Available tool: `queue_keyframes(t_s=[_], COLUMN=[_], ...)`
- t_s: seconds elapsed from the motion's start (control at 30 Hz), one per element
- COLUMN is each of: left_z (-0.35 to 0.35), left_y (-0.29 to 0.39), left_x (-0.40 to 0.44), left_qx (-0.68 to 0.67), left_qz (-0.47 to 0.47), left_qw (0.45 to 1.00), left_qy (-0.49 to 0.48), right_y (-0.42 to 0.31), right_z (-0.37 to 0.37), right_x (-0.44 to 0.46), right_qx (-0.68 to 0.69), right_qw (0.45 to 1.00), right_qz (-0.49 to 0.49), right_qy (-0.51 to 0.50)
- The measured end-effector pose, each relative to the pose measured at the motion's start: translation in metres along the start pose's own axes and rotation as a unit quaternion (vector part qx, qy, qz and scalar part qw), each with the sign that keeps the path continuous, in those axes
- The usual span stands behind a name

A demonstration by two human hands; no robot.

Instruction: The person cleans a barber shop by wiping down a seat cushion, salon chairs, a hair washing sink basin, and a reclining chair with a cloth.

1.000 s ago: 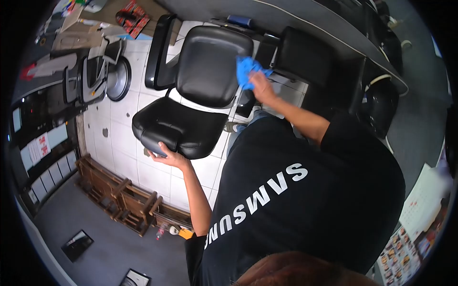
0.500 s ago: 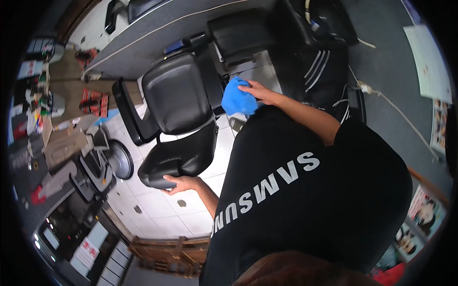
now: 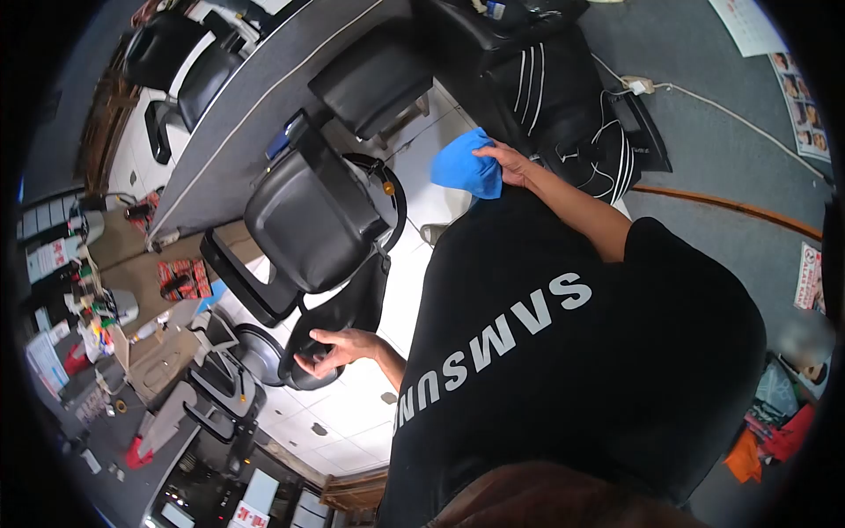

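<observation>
My right hand (image 3: 510, 165) is closed on a bunched blue cloth (image 3: 471, 165), in front of the black shirt. My left hand (image 3: 341, 350) is held low with thumb and fingers apart and nothing in it. Behind it is the black seat of a salon chair (image 3: 308, 207); I cannot tell whether the fingers touch it. The chair has a black padded backrest and armrests, and a dark ring with an orange spot shows beside it. Part of the seat is hidden by the backrest and my left hand.
A black padded seat (image 3: 374, 79) stands beyond the chair, next to a dark bag-like item with white stripes (image 3: 528, 88). A white cable (image 3: 731, 123) runs along the grey surface at right. At left, a cluttered counter (image 3: 88, 387) and a round metal base (image 3: 260, 352) are in view.
The chair has turned, so its seat now points more away from view. My left hand has come off the seat's edge and opened. The blue cloth has shifted right with my right hand.
</observation>
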State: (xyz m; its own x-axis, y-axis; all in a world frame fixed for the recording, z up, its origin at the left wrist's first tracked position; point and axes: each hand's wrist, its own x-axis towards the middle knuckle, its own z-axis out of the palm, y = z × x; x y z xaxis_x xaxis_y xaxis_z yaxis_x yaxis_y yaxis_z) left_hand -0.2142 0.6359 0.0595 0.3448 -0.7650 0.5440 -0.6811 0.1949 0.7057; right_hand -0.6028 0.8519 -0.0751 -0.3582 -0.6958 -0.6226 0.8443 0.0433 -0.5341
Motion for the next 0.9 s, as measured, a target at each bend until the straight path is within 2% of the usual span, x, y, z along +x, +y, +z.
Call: queue_keyframes(t_s=[0.03,0.1,0.13,0.17,0.27,0.3,0.37,0.43,0.5,0.57,0.63,0.67,0.7,0.77,0.83,0.9], left_z=[0.009,0.039,0.051,0.064,0.104,0.119,0.146,0.17,0.186,0.195,0.199,0.199,0.199,0.193,0.193,0.197], left_y=[0.023,0.017,0.043,0.049,0.098,0.117,0.141,0.169,0.195,0.212,0.219,0.222,0.223,0.231,0.224,0.217], left_x=[-0.008,-0.024,-0.034,-0.042,-0.077,-0.089,-0.105,-0.118,-0.129,-0.142,-0.15,-0.157,-0.164,-0.174,-0.182,-0.191], left_qx=[0.005,-0.011,-0.036,-0.003,-0.015,-0.058,-0.075,-0.091,-0.094,-0.084,-0.072,-0.066,-0.06,-0.042,-0.038,-0.025], left_qz=[-0.016,0.071,0.058,0.111,0.1,0.07,0.162,0.225,0.243,0.226,0.212,0.206,0.2,0.188,0.182,0.166], left_qw=[0.999,0.996,0.995,0.99,0.979,0.971,0.935,0.902,0.886,0.878,0.871,0.869,0.865,0.86,0.857,0.857], left_qy=[-0.03,-0.059,-0.076,-0.092,-0.178,-0.221,-0.305,-0.357,-0.383,-0.414,-0.436,-0.446,-0.456,-0.473,-0.481,-0.487], right_y=[-0.004,-0.016,-0.022,-0.028,-0.055,-0.077,-0.122,-0.168,-0.265,-0.33,-0.367,-0.374,-0.366,-0.328,-0.279,-0.251], right_z=[-0.013,-0.044,-0.066,-0.091,-0.187,-0.204,-0.235,-0.315,-0.276,-0.285,-0.3,-0.3,-0.297,-0.293,-0.281,-0.26], right_x=[0.004,0.011,0.019,0.028,0.071,0.079,0.095,0.162,0.128,0.139,0.161,0.171,0.178,0.198,0.221,0.225], right_qx=[0.019,0.056,0.072,0.09,0.165,0.148,0.112,-0.049,-0.176,-0.28,-0.349,-0.402,-0.408,-0.554,-0.569,-0.525], right_qw=[1.0,0.998,0.995,0.992,0.972,0.957,0.903,0.761,0.697,0.637,0.648,0.671,0.698,0.545,0.588,0.593], right_qz=[-0.001,-0.001,-0.008,-0.015,-0.048,-0.117,-0.241,-0.35,-0.345,-0.373,-0.377,-0.315,-0.318,-0.363,-0.354,-0.411], right_qy=[0.002,0.04,0.065,0.089,0.163,0.222,0.337,0.544,0.604,0.614,0.562,0.537,0.496,0.514,0.452,0.451])
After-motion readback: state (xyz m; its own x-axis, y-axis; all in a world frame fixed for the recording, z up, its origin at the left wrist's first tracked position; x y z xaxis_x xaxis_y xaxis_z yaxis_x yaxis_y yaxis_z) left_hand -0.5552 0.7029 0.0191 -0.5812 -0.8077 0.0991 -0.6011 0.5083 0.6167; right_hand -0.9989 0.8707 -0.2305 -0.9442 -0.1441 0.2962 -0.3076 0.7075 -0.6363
